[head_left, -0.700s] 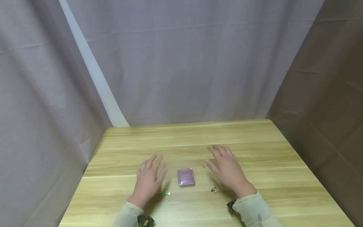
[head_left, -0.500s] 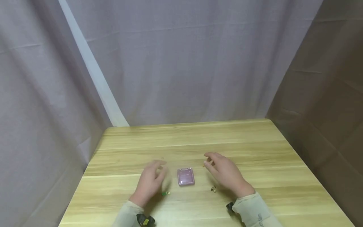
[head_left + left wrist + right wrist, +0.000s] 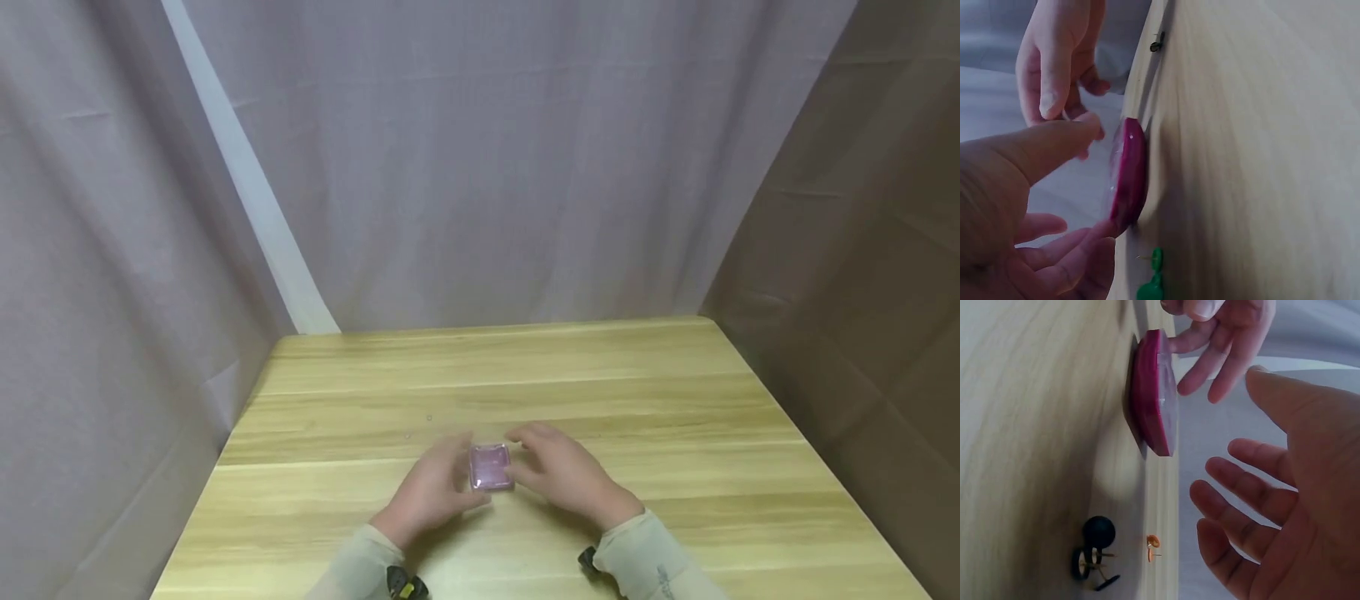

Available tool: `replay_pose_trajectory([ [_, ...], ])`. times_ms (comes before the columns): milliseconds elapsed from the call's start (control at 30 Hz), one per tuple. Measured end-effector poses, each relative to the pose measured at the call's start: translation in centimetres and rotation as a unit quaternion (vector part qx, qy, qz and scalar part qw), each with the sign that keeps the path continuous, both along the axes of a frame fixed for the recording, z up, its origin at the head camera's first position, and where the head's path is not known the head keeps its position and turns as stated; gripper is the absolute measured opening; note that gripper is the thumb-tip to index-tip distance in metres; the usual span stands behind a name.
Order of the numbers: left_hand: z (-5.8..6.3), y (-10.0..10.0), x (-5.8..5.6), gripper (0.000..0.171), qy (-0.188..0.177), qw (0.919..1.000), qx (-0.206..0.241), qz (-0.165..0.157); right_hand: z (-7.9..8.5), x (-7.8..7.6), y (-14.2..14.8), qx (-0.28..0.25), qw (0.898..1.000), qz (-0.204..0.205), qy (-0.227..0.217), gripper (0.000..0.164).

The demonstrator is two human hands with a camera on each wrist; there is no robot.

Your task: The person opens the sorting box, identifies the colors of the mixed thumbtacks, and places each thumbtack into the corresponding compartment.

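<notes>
Fingers relaxed, the left hand point(image 3: 432, 490) and right hand point(image 3: 567, 473) flank a pink box point(image 3: 489, 468) low centre in the head view; wooden table point(image 3: 480, 367) runs beyond to its far edge, grey curtain point(image 3: 480, 183) behind. Left wrist view: green tacks point(image 3: 1150, 289) bottom centre. Right wrist view: dark tacks point(image 3: 1099, 532) lower left, orange tacks point(image 3: 1153, 541) lower centre

Left hand point(image 3: 431, 487) and right hand point(image 3: 566, 471) flank flat pink-purple square case point(image 3: 490, 467) on wood-grain bench point(image 3: 637, 383). Right thumb overlaps case's right edge; contact unclear. Left thumb near its lower edge. Pale sleeves point(image 3: 648, 554), dark wrist straps point(image 3: 405, 583). Grey curtain point(image 3: 510, 183) behind bench, pale strip point(image 3: 247, 167) at left.
</notes>
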State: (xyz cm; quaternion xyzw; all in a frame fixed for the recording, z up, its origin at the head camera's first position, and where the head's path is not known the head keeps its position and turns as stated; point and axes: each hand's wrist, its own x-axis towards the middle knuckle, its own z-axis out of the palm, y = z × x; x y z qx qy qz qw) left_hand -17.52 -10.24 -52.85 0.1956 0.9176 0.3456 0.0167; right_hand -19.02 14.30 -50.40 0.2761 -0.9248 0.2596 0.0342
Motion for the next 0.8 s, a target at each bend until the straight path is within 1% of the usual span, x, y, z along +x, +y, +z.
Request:
replay_pose_trajectory([
  [167,-0.2,0.3,-0.3,0.103,0.009,0.9998,-0.010,-0.016,-0.8,-0.5,-0.3,0.006,1.000,0.030,0.007,0.055],
  [267,-0.3,0.3,-0.5,0.103,0.016,0.9995,-0.020,-0.021,-1.2,-0.7,-0.6,0.007,0.999,0.045,0.009,0.054],
  [333,-0.5,0.4,-0.6,0.102,0.023,0.9991,-0.025,-0.025,-1.5,-0.8,-0.9,0.019,0.998,0.051,0.012,0.057],
  [500,-1.0,0.6,-0.8,0.100,0.028,0.9986,-0.034,-0.030,-2.2,-0.7,-1.3,0.051,0.997,0.054,0.011,0.066],
  [667,-1.5,0.6,-1.0,0.096,0.037,0.9979,-0.042,-0.034,-2.9,-0.8,-1.5,0.057,0.997,0.057,0.009,0.073],
  [800,-1.6,0.5,-1.0,0.092,0.044,0.9975,-0.046,-0.029,-3.1,-0.9,-1.6,0.060,0.997,0.056,0.012,0.072],
])
